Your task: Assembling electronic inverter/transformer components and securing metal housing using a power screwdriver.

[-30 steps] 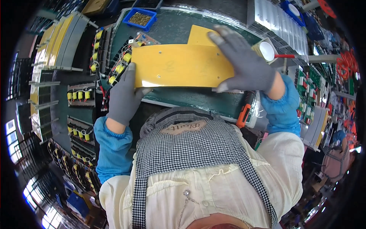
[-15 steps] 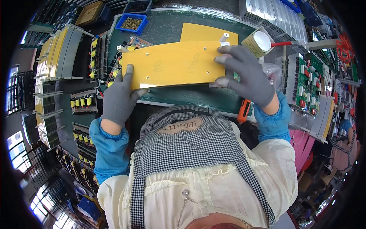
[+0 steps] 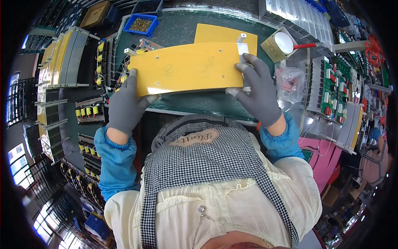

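Observation:
A long yellow panel (image 3: 186, 66) with a small screw near each corner is held up in front of me above the green work table. My left hand (image 3: 126, 101), in a grey glove with bare fingertips, grips its left end, thumb along the near edge. At the other end, my right hand (image 3: 259, 91), gloved alike, closes on the right edge with its fingertips on the panel. Small white posts stick out beyond the far corners, one at the left (image 3: 130, 52) and one at the right (image 3: 241, 38). The panel hides whatever lies under it.
Behind lies a second yellow panel (image 3: 226, 34). A blue bin of small brass-coloured parts (image 3: 141, 25) stands far left. At the right are an open carton with a white roll (image 3: 283, 43), a red-handled tool (image 3: 304, 46), a clear plastic bag (image 3: 291, 83) and green circuit boards (image 3: 329, 89).
My right hand has moved left and slightly down, with its fingers drawn in around the panel's right edge. The panel has shifted slightly left. My right forearm now mostly covers the orange tool.

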### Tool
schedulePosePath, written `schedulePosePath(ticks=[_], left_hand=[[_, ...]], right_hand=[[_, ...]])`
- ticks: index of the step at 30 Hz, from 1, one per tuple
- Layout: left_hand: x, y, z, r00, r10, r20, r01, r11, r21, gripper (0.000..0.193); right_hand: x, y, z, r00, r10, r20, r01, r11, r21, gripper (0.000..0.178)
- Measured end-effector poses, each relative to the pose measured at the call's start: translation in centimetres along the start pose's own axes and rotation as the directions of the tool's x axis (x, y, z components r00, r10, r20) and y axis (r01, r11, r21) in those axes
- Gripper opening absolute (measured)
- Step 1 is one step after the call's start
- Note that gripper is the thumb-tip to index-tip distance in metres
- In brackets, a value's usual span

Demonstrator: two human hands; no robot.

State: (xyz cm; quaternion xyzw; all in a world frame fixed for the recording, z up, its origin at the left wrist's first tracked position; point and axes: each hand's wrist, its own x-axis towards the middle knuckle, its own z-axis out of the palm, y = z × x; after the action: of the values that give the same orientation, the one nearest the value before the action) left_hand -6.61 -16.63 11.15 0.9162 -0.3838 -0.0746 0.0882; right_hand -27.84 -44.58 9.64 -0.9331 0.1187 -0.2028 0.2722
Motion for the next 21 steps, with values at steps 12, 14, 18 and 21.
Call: schedulePosePath(ticks=[12, 14, 18, 21], left_hand=[[-1.0, 1.6, -2.9, 0.995, -0.049, 0.092, 0.044, 0.997, 0.056, 0.089], [-1.4, 1.1, -2.4, 0.998, 0.005, 0.061, -0.009, 0.998, 0.064, 0.09], [-1.3, 1.5, -3.4, 0.996, 0.014, 0.092, -0.022, 0.996, 0.081, 0.091], [-0.7, 0.3, -3.4, 0.991, 0.094, 0.092, -0.097, 0.995, 0.021, 0.094]], right_hand=[[-1.2, -1.0, -0.7, 0.997, -0.069, -0.025, 0.071, 0.996, 0.047, 0.06], [-1.5, -1.1, -1.2, 0.997, -0.063, -0.042, 0.064, 0.998, 0.024, 0.061], [-1.3, -1.5, -3.5, 0.992, -0.099, -0.082, 0.106, 0.991, 0.079, 0.062], [0.6, -0.1, -8.8, 0.966, 0.036, -0.257, -0.023, 0.998, 0.053, 0.061]])
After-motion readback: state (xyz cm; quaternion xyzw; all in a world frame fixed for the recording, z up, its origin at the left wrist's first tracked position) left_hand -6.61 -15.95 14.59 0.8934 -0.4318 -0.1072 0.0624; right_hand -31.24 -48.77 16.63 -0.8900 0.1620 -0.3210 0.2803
